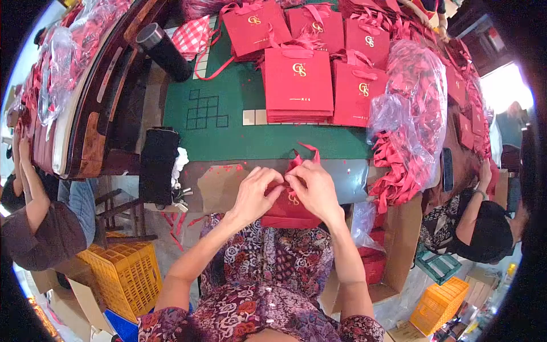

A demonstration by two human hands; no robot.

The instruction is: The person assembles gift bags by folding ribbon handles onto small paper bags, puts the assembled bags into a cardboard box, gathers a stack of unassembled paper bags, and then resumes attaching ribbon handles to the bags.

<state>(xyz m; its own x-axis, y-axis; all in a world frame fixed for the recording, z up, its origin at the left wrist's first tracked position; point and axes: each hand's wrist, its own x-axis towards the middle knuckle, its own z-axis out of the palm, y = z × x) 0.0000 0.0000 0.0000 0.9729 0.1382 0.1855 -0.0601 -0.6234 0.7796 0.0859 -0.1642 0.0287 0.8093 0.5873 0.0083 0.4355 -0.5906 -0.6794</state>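
A small red paper bag (289, 215) with gold print rests between my lap and the table's front edge. Both my hands meet at its upper part, fingertips pinched close together. My left hand (253, 195) closes thumb and forefinger on the red ribbon at the bag's top, though the pinch itself is mostly covered. From the left, my right hand (316, 191) faces it with its fingers also closed on the ribbon. A loose end of red ribbon (311, 150) sticks up beyond my right fingers. The bag's upper edge is partly hidden by my hands.
Finished-looking red bags (299, 85) stand in stacks on the green mat (228, 139). Clear plastic (407, 102) wraps red ribbons at right. A black flask (164, 52), black pouch (158, 165) and phone (447, 170) lie around. Below are a cardboard box (403, 251) and yellow crate (128, 279). People work at both sides.
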